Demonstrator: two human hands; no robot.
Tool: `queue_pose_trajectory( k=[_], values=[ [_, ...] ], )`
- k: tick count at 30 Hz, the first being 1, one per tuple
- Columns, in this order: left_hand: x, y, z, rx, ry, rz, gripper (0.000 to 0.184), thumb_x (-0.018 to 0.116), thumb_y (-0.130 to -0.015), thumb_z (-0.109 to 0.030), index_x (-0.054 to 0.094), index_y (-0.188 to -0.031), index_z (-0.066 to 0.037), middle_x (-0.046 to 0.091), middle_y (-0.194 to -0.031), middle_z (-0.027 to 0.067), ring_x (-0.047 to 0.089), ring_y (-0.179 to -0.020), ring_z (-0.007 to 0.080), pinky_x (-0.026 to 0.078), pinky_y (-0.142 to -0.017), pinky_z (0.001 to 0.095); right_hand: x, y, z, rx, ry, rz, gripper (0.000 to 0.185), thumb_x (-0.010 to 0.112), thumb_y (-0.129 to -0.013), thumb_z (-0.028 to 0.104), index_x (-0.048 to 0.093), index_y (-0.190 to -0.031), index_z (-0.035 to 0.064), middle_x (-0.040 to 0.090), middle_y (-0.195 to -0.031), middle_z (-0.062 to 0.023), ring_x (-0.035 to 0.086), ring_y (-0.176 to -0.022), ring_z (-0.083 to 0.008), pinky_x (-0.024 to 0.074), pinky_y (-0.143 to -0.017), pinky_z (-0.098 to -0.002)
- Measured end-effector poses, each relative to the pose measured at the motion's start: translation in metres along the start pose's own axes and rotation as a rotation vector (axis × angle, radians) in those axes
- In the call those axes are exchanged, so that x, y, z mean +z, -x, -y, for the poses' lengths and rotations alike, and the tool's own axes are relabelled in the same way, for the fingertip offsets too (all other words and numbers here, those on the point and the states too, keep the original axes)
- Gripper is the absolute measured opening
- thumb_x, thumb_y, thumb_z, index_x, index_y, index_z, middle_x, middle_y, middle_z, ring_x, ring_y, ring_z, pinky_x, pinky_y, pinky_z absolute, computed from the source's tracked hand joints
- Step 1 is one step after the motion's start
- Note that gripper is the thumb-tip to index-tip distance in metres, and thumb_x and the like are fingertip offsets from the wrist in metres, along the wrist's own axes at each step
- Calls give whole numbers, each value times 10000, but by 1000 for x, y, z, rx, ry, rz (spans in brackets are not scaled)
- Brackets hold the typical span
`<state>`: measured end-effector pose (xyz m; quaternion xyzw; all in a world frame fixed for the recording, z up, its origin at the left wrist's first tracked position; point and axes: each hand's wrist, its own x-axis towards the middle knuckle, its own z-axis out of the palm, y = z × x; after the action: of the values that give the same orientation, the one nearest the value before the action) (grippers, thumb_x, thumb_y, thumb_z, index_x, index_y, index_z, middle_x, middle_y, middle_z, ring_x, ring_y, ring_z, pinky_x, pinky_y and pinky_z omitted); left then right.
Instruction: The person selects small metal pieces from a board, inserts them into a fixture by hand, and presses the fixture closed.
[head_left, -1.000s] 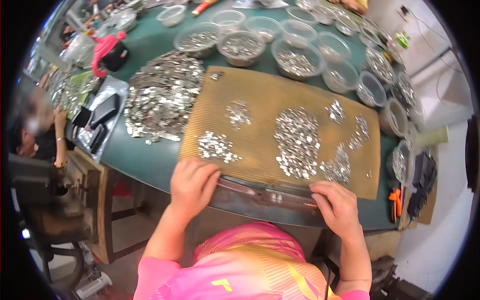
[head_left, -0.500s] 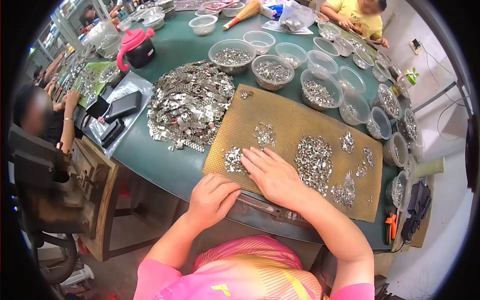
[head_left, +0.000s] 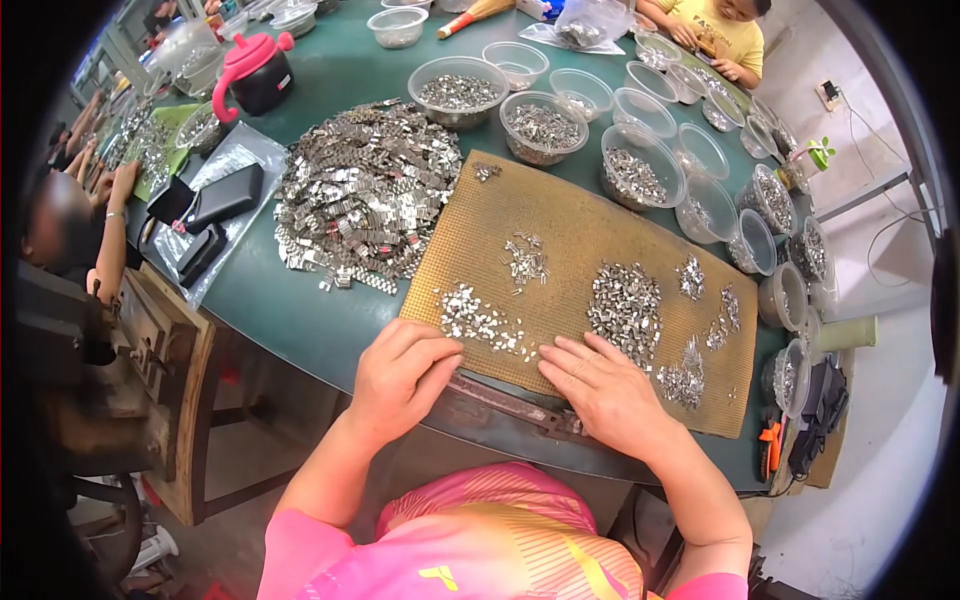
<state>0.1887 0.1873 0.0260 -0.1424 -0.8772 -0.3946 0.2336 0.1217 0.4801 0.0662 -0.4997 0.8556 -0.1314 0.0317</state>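
Observation:
On the ridged tan mat (head_left: 560,240) lie several piles of small silvery metal pieces. My right hand (head_left: 608,392) rests low on the mat, palm down with its fingers stretched out. Just left of its fingertips is a loose spread of small shiny pieces (head_left: 482,318). A denser pile of metal pieces (head_left: 625,305) lies beyond that hand. At the mat's near left corner, my left hand (head_left: 405,378) is curled with thumb and fingers pressed together; whatever may be in them is hidden.
A big heap of linked metal strips (head_left: 365,195) lies left of the mat. Clear plastic bowls of metal parts (head_left: 545,128) line its far and right sides. Orange-handled pliers (head_left: 769,448) lie at right. A black mug with pink lid (head_left: 262,85) stands far left. Other people sit around the table.
My right hand has moved right and nearer to me, off the small shiny pieces. These now lie more spread out toward the right. The left hand stays curled at the mat's corner.

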Motion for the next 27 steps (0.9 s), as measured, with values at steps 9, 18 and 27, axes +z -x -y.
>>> queue_pose_trajectory(
  k=[9,18,27],
  values=[
    [8,-12,-8,25,-13,90,133,794,-897,-56,752,-1023,-62,689,-922,77,664,-855,298,550,-757,411,13,-22,-7,148,-171,-262,148,768,-935,125,748,-1082,111,691,-977,-55,700,-886,-296,569,-749,-421],
    [18,-15,-9,29,-123,195,160,787,-874,-54,759,-1028,-85,679,-959,54,646,-919,280,546,-785,404,25,-39,-8,166,-54,-233,87,759,-940,157,725,-1016,134,637,-884,-56,700,-834,-281,571,-694,-420],
    [11,-17,-8,13,-67,232,140,770,-882,-42,758,-1016,-81,687,-973,55,656,-939,282,550,-796,405,24,-42,-14,199,-152,-222,78,737,-961,167,723,-1023,121,667,-902,-72,718,-843,-307,576,-704,-430]
  ],
)
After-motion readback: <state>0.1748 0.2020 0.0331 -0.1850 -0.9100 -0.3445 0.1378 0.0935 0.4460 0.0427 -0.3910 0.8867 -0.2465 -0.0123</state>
